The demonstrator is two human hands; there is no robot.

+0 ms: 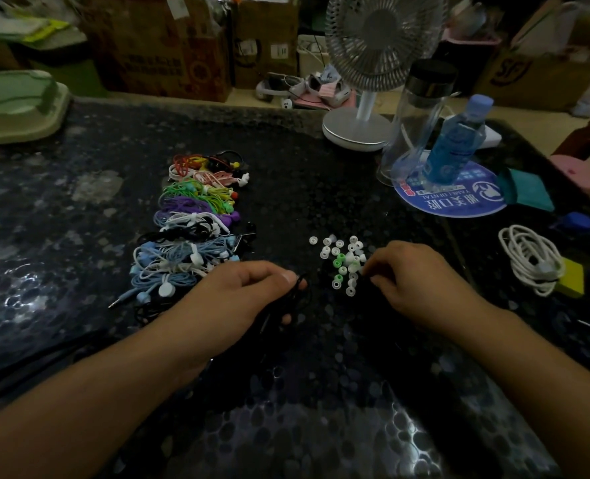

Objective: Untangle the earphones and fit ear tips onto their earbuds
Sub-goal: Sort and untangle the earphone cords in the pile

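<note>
Currently the left hand (248,299) grips a black earphone cord (295,295), thumb and curled fingers pinching it just above the dark stone table (286,167). Right hand (414,281) rests at the ear tips (343,262) (white and green, scattered loosely), fingers curled inward; whether they pinch a tip cannot be told. Coiled earphones (189,229), many colours, lie left of both hands.

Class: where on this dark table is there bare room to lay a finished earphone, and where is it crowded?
Bare: the stretch between the earphone pile and the fan base, and the near table between the forearms. Crowded: the ear tips by the right hand, and the bottles and white cable at right.
</note>
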